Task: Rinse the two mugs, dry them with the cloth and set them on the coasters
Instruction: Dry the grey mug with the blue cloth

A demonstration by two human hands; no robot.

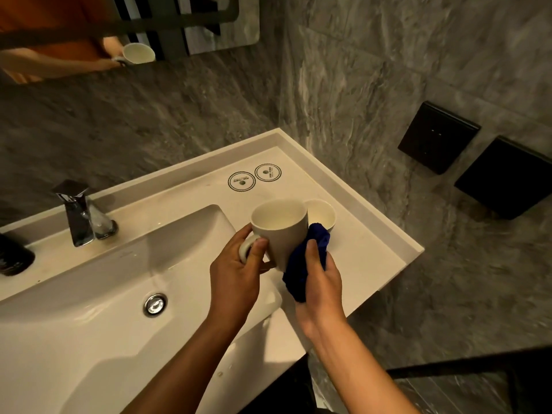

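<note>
Mug of plain white ceramic [280, 231], upright and lifted above the desk [367, 252] just right of the white basin [125, 279], has its handle pinched by the left hand [236, 273], while the right hand [319, 282] presses a dark blue cloth [301, 264] against its side. A second white mug [324, 215] stands on the desk just behind it. Two round white coasters with black scalloped rings [255, 177] lie side by side beyond both mugs, bare.
</note>
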